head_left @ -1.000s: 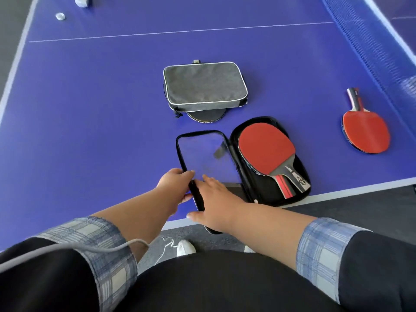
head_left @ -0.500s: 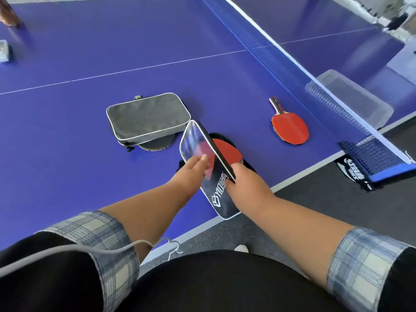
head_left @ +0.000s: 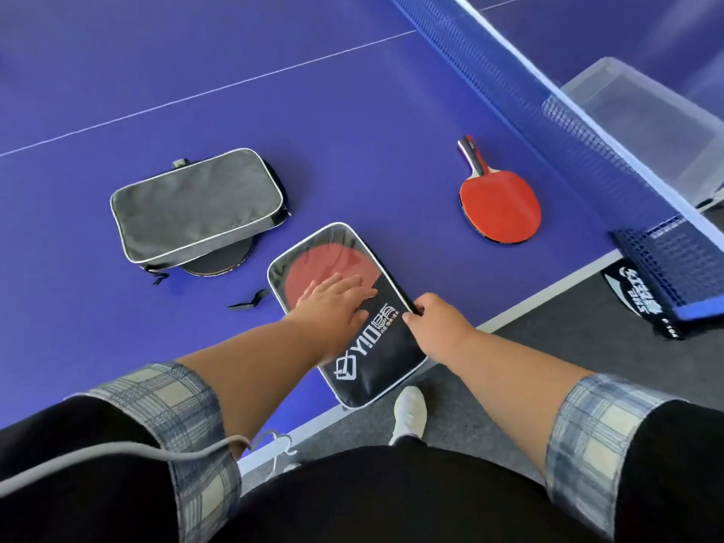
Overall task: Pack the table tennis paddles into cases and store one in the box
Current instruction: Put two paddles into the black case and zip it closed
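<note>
Head cam: black case [head_left: 354, 331] w/ clear window lies closed at the near edge of the blue surface [head_left: 352, 111], red paddle inside [head_left: 325, 268] showing thru. Left hand [head_left: 333, 303] flat on top, fingers spread. Right hand [head_left: 435, 327] has its grip pinched on the case's right edge. Grey case [head_left: 196, 205] sits to the left atop a black paddle. Loose red paddle [head_left: 497, 205] by the net [head_left: 548, 123], clear box [head_left: 646, 123] just beyond.
</note>
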`<action>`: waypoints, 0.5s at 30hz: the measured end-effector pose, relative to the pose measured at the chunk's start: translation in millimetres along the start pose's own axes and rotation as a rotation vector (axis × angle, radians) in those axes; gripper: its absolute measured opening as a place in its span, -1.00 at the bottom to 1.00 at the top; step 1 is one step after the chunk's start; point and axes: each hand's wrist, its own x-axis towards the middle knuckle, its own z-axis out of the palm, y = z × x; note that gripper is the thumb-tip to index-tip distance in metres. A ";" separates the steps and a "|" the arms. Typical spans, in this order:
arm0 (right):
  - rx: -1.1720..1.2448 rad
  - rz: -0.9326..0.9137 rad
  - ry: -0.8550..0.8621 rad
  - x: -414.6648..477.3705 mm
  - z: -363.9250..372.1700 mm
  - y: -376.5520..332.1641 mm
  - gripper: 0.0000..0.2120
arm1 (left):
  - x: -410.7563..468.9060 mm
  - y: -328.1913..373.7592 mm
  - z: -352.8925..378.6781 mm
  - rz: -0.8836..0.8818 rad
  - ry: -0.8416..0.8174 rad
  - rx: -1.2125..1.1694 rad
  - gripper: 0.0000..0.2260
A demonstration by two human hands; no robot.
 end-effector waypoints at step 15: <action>-0.235 -0.296 -0.214 84.7 -36.2 -16.5 -0.83 | 37.4 11.9 30.2 -0.278 0.056 0.184 -0.49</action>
